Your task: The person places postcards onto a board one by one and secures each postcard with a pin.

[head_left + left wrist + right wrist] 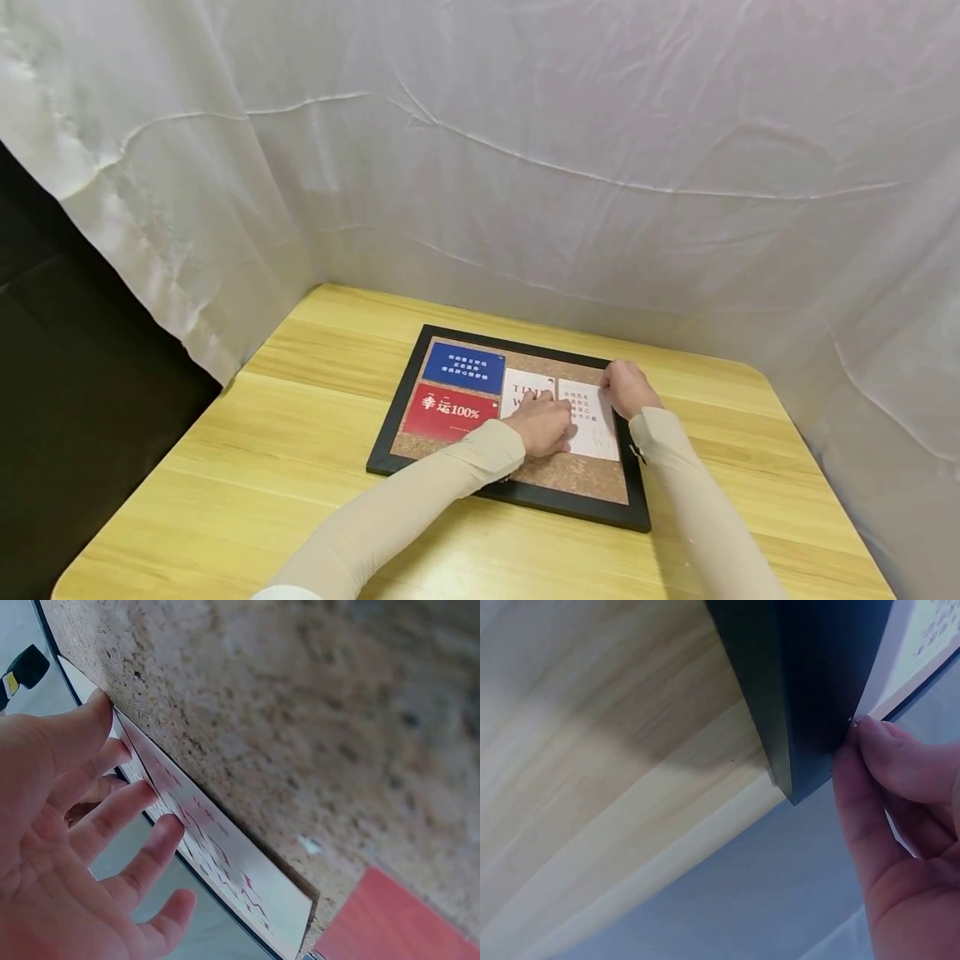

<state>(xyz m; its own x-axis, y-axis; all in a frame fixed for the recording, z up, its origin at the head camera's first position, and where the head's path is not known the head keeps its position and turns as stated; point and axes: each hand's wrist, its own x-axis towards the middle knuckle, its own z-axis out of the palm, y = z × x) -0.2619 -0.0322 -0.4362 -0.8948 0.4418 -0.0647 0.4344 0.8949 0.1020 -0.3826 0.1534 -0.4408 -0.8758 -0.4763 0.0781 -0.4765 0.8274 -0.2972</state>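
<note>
A corkboard (577,479) in a black frame lies on the table with cards on it. My right hand (628,387) is at the upper right corner of the rightmost white card (597,442). In the right wrist view its thumb and forefinger pinch a tiny pin (853,721), mostly hidden, beside the frame's inner edge. My left hand (546,425) lies over the two white cards, fingers spread and slightly bent. In the left wrist view, its thumb and fingertips touch the cards near where the two meet. The other white card (525,382) is partly covered by this hand.
At the board's left are a blue card (442,379) above a red card (450,425), with small pins at their right corners. The wooden table (300,433) extends around the black frame (573,502). White cloth (480,208) hangs behind and beside the table.
</note>
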